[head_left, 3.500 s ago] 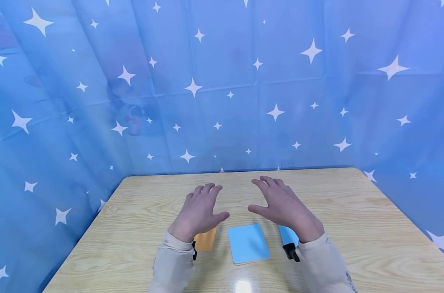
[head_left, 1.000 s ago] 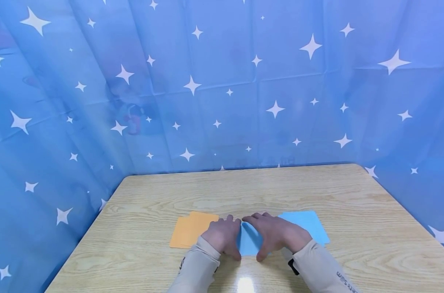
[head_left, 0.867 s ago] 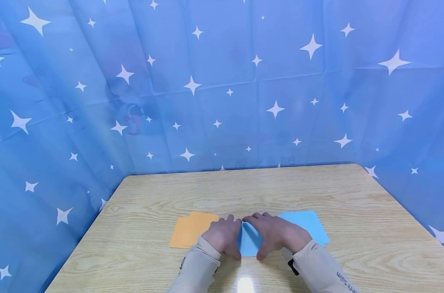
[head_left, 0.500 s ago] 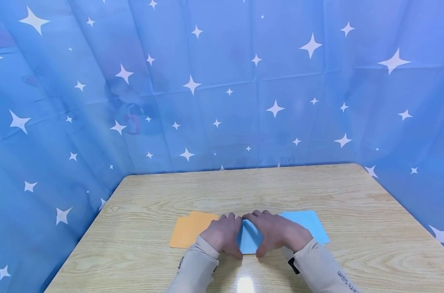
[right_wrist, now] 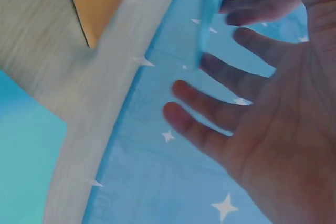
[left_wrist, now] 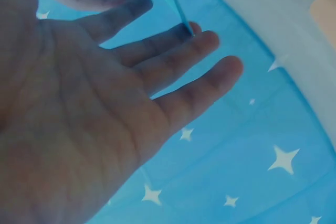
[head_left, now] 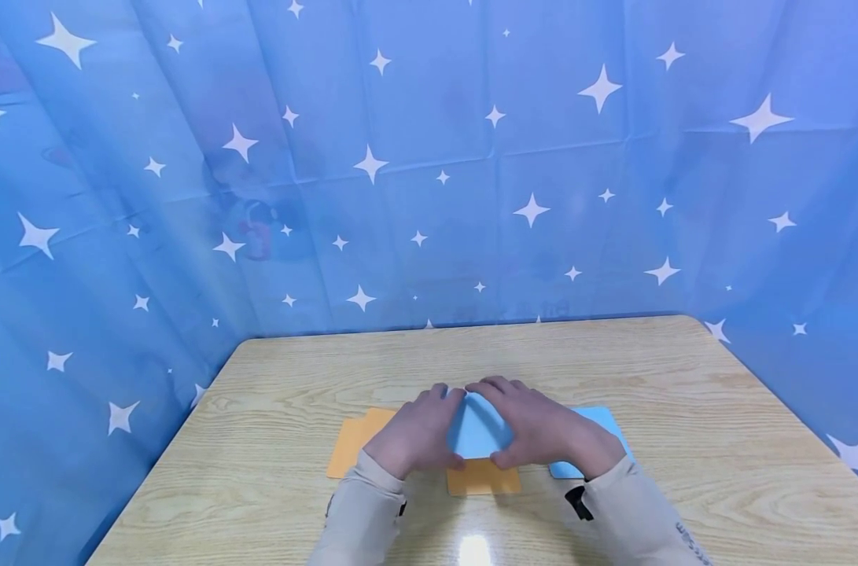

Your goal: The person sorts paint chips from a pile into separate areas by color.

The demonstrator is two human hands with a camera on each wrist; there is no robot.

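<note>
My left hand [head_left: 417, 432] and right hand [head_left: 542, 424] hold a square blue card [head_left: 480, 432] between them, raised above the table. Thumbs sit at its near corners, and fingertips reach its far edge. Seen edge-on, the blue card meets the left fingertips in the left wrist view, where the left hand [left_wrist: 100, 108] has its lower fingers spread. In the right wrist view the card is a thin blurred strip by the fingertips of the right hand [right_wrist: 278, 119]. Below it, an orange card [head_left: 484, 479] lies on the wooden table, partly hidden by the blue one.
Overlapping orange cards [head_left: 354, 440] lie left of the left hand. Further blue cards [head_left: 602, 424] lie on the right, partly behind the right forearm. The wooden table [head_left: 683, 440] ends at a blue star-patterned curtain [head_left: 429, 204].
Both hands came down to the middle card from above the table, gripped the blue card and lifted it up and away from the body. The orange card beneath has come into sight.
</note>
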